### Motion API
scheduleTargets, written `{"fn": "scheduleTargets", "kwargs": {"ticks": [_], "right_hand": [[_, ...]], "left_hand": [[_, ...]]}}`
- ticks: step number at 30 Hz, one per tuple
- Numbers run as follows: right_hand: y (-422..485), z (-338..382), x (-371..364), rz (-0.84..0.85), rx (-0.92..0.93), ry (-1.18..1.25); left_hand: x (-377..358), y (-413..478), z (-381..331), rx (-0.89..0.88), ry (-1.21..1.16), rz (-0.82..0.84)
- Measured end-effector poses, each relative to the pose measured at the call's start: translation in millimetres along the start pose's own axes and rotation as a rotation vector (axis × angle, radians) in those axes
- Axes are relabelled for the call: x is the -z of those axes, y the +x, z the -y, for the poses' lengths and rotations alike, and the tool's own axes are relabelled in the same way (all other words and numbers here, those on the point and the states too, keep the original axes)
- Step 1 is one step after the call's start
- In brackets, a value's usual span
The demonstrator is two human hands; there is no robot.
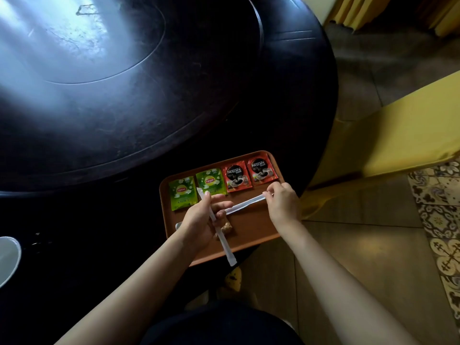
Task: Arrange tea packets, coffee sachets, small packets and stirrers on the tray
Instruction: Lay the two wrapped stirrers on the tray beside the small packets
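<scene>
A brown tray [256, 225] sits at the near edge of a dark round table. Along its far side lie two green tea packets [182, 192] [211, 181] and two red coffee sachets [236, 176] [261, 170]. My left hand [199, 220] grips a white wrapped stirrer [225, 245] that slants from the tea packets past the tray's near rim. My right hand [282, 200] pinches the right end of a second white stirrer [245, 203] lying across the tray's middle. A small brown packet [227, 229] shows under my left hand, partly hidden.
The round table [124, 108] has a raised dark turntable with glare at the far left. A white bowl rim [7, 260] is at the left edge. A yellow-covered chair [398, 135] stands right of the table, above tiled floor.
</scene>
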State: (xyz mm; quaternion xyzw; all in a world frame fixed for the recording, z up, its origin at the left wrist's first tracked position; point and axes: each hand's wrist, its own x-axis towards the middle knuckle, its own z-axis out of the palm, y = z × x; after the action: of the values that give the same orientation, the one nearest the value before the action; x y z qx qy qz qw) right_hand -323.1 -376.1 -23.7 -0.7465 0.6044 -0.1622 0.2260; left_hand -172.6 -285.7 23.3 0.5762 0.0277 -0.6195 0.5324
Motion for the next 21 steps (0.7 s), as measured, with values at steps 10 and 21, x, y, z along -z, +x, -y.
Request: {"fn": "scheduleTargets", "kwargs": {"ticks": [10, 21], "right_hand": [[-4, -15, 2, -0.042, 0.084, -0.101], [-47, 37, 41, 0.652, -0.040, 0.465]], "left_hand": [[1, 2, 0, -0.047, -0.100, -0.057], [-20, 1, 8, -0.121, -0.182, 0.060]]}}
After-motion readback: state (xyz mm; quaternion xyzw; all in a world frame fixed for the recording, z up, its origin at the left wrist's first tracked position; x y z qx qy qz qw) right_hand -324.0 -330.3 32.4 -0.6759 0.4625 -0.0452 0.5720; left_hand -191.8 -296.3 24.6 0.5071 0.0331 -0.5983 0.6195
